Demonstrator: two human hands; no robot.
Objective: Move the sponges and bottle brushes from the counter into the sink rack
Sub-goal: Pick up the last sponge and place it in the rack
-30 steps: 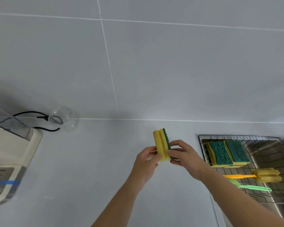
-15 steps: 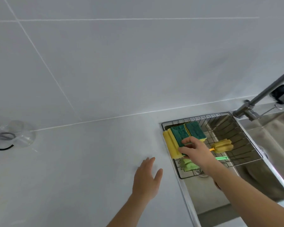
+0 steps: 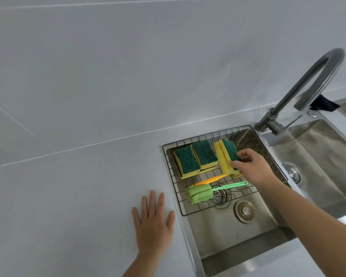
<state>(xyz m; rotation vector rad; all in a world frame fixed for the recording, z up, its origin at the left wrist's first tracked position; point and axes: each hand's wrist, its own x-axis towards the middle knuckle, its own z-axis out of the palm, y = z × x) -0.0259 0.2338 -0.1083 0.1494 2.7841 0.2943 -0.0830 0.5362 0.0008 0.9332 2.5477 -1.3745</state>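
- Since half a second before: my right hand carried the held sponge from the left edge of the sink rack to its right part; my left hand settled flat on the counter, fingers spread, holding nothing
- Held sponge: pinched by my right fingers, tilted, low over the wire
- Already in rack: two sponges, green brush, orange brush handle
- Left, as I judged: release only; visible counter bare
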